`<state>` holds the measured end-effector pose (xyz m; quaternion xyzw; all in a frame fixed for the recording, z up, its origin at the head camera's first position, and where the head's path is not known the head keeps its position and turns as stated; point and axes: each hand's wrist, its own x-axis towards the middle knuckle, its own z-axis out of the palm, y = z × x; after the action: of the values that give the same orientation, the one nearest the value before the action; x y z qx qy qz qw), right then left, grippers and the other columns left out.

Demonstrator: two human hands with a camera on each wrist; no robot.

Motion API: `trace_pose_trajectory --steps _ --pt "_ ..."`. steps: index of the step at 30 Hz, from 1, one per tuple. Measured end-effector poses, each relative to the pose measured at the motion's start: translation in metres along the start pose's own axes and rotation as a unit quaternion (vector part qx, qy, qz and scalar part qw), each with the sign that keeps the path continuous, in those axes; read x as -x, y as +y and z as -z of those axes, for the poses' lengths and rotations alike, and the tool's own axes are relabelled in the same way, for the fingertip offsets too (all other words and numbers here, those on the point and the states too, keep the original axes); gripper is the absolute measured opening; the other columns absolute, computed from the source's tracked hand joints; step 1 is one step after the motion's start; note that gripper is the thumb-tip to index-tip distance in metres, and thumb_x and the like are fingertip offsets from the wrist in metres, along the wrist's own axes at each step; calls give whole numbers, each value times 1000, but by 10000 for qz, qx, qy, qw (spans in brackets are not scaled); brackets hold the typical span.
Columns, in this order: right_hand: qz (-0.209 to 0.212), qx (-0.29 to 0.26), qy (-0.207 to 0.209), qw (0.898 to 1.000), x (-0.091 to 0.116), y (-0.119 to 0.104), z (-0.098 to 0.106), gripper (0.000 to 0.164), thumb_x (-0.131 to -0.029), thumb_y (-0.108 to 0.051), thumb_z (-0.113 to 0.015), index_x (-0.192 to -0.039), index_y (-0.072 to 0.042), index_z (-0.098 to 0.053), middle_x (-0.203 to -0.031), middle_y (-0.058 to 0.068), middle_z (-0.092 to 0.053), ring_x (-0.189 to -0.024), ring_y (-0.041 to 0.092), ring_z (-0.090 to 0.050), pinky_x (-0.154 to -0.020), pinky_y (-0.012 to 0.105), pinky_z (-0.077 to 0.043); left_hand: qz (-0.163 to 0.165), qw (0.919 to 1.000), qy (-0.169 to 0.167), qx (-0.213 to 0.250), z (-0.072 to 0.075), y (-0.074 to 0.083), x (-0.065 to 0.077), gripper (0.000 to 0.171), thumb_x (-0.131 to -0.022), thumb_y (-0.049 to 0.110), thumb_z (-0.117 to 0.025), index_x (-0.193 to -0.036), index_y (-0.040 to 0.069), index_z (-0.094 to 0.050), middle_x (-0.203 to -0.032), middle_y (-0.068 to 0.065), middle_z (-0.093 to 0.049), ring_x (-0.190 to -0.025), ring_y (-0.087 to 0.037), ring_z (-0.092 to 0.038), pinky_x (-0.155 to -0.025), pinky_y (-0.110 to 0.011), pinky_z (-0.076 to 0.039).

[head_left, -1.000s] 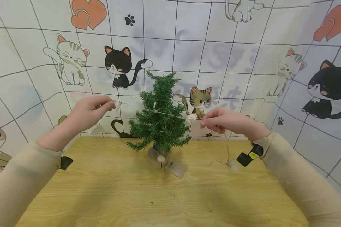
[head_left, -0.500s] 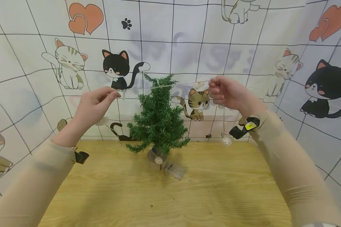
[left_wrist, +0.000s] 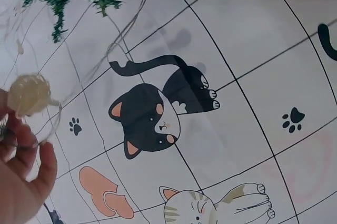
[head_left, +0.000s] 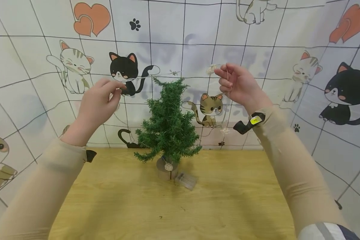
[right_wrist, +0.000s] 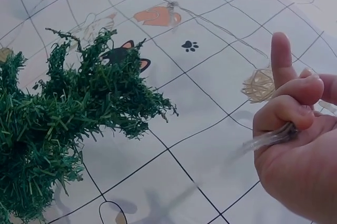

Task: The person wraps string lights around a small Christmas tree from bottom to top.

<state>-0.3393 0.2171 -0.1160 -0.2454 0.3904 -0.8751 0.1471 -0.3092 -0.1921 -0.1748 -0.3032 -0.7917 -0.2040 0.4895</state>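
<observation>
A string of lights [head_left: 156, 76] with woven pale balls stretches between my hands, just above the tip of a small artificial Christmas tree [head_left: 169, 123]. My left hand [head_left: 97, 105] pinches one part of it, left of the tree; a ball [left_wrist: 29, 95] lies against its fingers in the left wrist view. On the other side my right hand [head_left: 243, 86] grips the string, its fingers curled round the clear wire [right_wrist: 268, 140]. One woven ball [right_wrist: 258, 85] sits by the right fingertips, and another ball [head_left: 225, 130] dangles below that hand.
The tree stands on a round wooden base [head_left: 163, 171], with one ball [head_left: 168, 166] hanging against it. Beside the base lies a clear battery box [head_left: 186, 180] on the wooden table [head_left: 132, 206]. A cat-print cloth [head_left: 195, 30] hangs behind and at both sides.
Both hands have risen, the right one further. The string has gone from crossing the front of the tree's middle to above its tip. The dangling ball has lifted off the table.
</observation>
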Motion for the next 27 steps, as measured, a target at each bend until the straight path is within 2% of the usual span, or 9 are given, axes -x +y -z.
trace_pose_trajectory --steps 3,6,9,11,13,17,21,24,27 --pt "142 128 2 9998 -5 1 -1 24 -104 -15 -46 -86 0 -51 -92 16 -67 -46 15 -35 -46 23 -28 -25 9971 342 -686 -7 -2 -3 25 -94 1 -54 -112 10 -69 -86 -11 -60 -64 -25 -51 -50 -36 -33" --pt "87 183 -13 9998 -9 2 0 26 -103 -15 -46 -84 1 -53 -78 13 -63 -46 16 -34 -47 23 -26 -20 9918 588 -1133 -14 -8 -3 30 -91 1 -55 -117 12 -66 -80 -14 -58 -64 -33 -50 -50 -42 -33" --pt "-49 284 23 9996 -11 3 2 28 -103 -14 -46 -80 0 -55 -62 6 -50 -47 15 -30 -48 23 -24 -9 9863 648 -1516 -19 -15 -2 37 -90 1 -54 -123 15 -63 -75 -16 -57 -63 -38 -47 -52 -46 -33" --pt "-90 381 98 9992 -12 4 4 28 -102 -14 -47 -79 0 -55 -58 4 -44 -47 14 -28 -48 23 -23 29 9838 543 -1710 -23 -21 -1 44 -90 2 -53 -131 18 -59 -74 -16 -56 -64 -39 -45 -53 -47 -33" --pt "-63 395 169 9991 -13 5 5 27 -102 -14 -47 -80 -1 -55 -58 3 -42 -47 13 -28 -48 23 -23 161 9821 297 -1853 -24 -26 -2 52 -91 3 -51 -138 23 -53 -74 -16 -54 -65 -38 -43 -55 -47 -33" --pt "212 13 210 9996 -19 9 6 20 -102 -12 -48 -87 -1 -57 -69 7 -57 -45 14 -31 -46 22 -22 620 9772 -434 -1983 -28 -35 -4 67 -91 2 -48 -149 33 -37 -81 -16 -54 -73 -39 -43 -62 -51 -35" --pt "489 -208 330 9980 -28 15 5 16 -102 -12 -48 -93 -2 -56 -94 11 -69 -42 13 -32 -43 21 -21 1153 9636 -1277 -2047 -32 -38 -6 77 -92 2 -42 -155 40 -18 -94 -19 -56 -84 -41 -43 -71 -55 -36" --pt "640 -125 541 9964 -37 17 4 14 -103 -13 -47 -95 -3 -54 -116 11 -68 -39 11 -29 -41 21 -21 1359 9519 -1755 -2114 -38 -42 -9 82 -93 2 -42 -155 42 -6 -101 -19 -55 -91 -42 -43 -74 -56 -36" --pt "752 152 642 9950 -46 19 6 13 -104 -15 -46 -97 -4 -50 -133 8 -59 -39 9 -28 -40 20 -22 1444 9437 -2060 -2149 -46 -46 -10 86 -92 1 -42 -154 44 0 -102 -19 -54 -93 -42 -43 -74 -56 -37"
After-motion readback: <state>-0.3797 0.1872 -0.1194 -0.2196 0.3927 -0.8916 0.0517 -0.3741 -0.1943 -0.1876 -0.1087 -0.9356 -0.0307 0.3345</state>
